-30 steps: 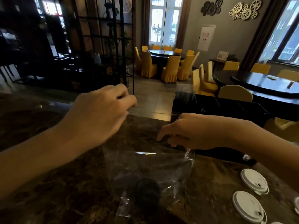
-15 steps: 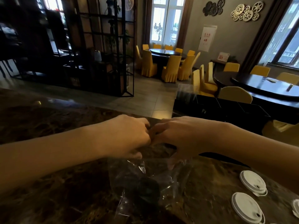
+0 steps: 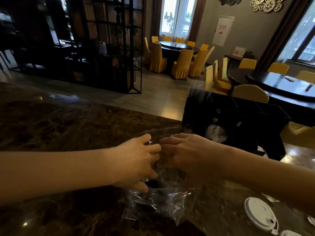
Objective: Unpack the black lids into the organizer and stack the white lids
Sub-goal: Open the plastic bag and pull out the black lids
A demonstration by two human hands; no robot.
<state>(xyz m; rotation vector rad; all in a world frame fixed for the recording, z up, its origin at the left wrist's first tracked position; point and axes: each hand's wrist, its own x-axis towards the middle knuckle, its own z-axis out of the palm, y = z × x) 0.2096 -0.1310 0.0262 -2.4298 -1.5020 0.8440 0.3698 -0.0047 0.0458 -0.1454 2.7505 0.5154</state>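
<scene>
On the dark marble counter, low centre of the frame, both hands — left hand, right hand — pinch the clear bag of black lids at its mouth — a sharp tug could tear the film, scattering them.

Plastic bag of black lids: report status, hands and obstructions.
Left hand and right hand both pinching the clear plastic bag mouth. Black lids still inside. Organizer behind, nothing blocking.

We're looking down from head height, close over the counter, dining room stretching toward twelve o'clock.
</scene>
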